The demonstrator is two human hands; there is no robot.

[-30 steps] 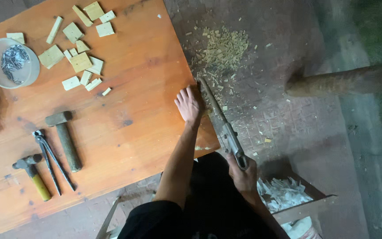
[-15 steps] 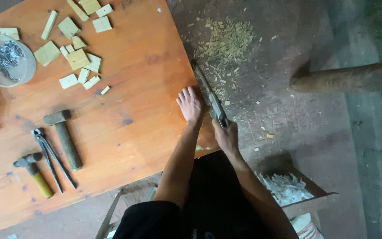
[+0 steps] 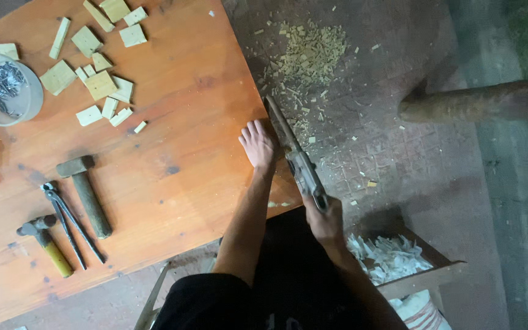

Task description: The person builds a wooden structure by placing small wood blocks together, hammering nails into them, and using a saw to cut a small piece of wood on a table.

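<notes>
My left hand (image 3: 258, 144) lies flat, fingers apart, on the right edge of the orange wooden table (image 3: 172, 165). My right hand (image 3: 324, 219) grips the handle of a hand saw (image 3: 294, 156), whose blade runs along the table's right edge beside my left hand. The blade tip points away from me. Whatever the blade is cutting is hidden at the table edge.
On the table lie a mallet (image 3: 85, 194), pincers (image 3: 68, 221), a yellow-handled hammer (image 3: 47, 244), several small wood blocks (image 3: 96, 85) and a bowl of nails (image 3: 4, 87). Sawdust (image 3: 310, 55) covers the floor. A box of white scraps (image 3: 392, 260) and a log (image 3: 478, 102) are at right.
The saw went forward with my right hand half a second ago and has now been drawn back toward me. My left hand stays on the table edge.
</notes>
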